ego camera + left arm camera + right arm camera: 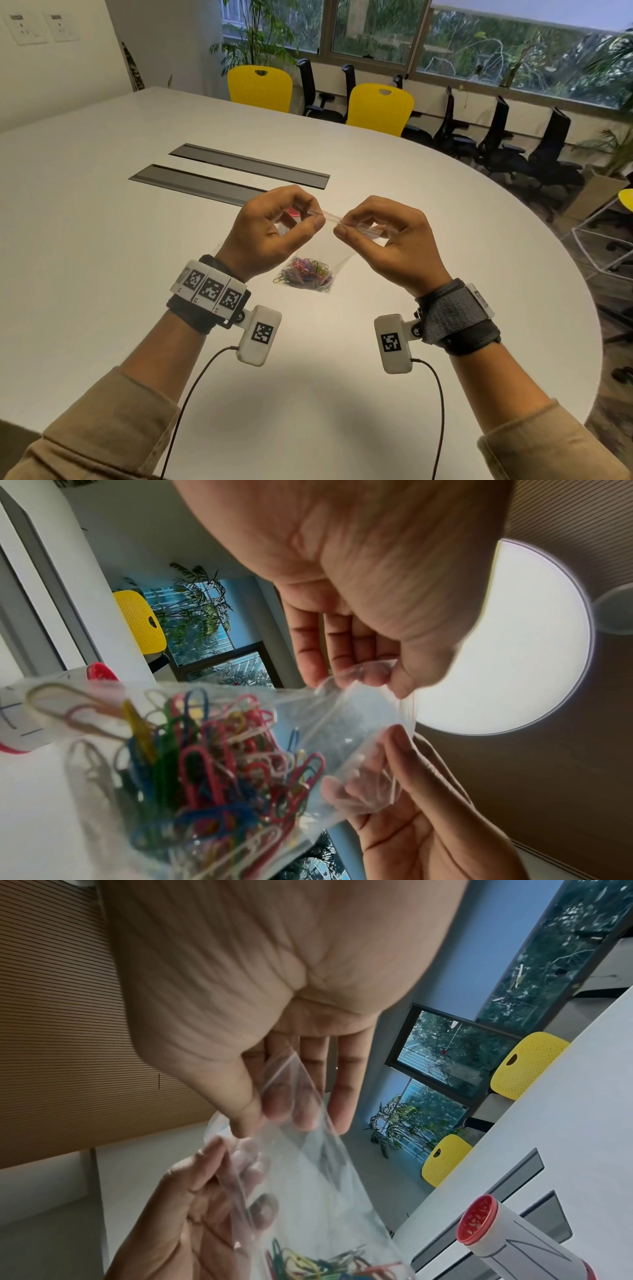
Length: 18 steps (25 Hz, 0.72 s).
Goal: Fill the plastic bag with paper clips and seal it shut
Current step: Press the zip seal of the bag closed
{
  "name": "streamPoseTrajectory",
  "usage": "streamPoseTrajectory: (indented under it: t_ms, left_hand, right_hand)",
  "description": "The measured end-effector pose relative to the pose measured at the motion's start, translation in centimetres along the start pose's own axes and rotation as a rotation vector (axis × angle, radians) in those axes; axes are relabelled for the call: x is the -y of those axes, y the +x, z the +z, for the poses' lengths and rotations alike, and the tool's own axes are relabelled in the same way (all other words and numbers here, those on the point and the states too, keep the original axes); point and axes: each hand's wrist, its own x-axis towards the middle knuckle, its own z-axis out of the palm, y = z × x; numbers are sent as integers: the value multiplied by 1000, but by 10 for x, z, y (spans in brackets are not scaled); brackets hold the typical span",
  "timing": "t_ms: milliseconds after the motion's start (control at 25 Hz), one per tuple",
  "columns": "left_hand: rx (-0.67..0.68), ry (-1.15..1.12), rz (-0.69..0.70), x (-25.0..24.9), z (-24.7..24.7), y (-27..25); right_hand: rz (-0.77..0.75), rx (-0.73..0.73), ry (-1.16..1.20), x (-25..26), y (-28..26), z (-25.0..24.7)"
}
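The paper clips (305, 274) are judged already loaded; the plastic bag (317, 255) is being pinched along its top strip by left hand (270, 228) and right hand (390, 236), sealing apparently unfinished.

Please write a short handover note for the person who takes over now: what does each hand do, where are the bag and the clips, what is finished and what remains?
Left hand: pinches the top strip of the plastic bag near its left end.
Right hand: pinches the same strip further right.
The bag hangs between both hands above the white table; the coloured paper clips lie heaped at its bottom.
A white container with a red cap lies on the table behind the bag.
Done: the clips are in the bag.
Left: press the strip shut along its whole length; whether any part is already sealed cannot be told.
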Motion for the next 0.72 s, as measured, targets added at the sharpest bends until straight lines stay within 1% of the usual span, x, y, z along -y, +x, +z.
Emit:
streamPoseTrajectory:
  t_ms: [120,200,280,360,480,600,720]
  left_hand:
    - [-12,-68,-48,-1,1,-2]
    - [6,-81,-57,-1,1,-3]
    - [34,-51,-25,-1,1,-2]
    - [22,-18,15,0,2,-2]
    - [-11,-37,18,0,3,0]
    - [-16,-19,12,2,0,-1]
    - [-21,-18,7,4,-3,-2]
  right_hand:
    - [-14,-27,-16,-1,0,0]
    - [-29,-34,-21,0,1,-1]
    - [-38,-11,-33,0,2,-3]
    - [-37,11,-36,0,2,-4]
    - [12,-7,-11,-2,1,-4]
    - [76,-2,17,-5,-2,-9]
    - [69,-2,14,-5,-4,-14]
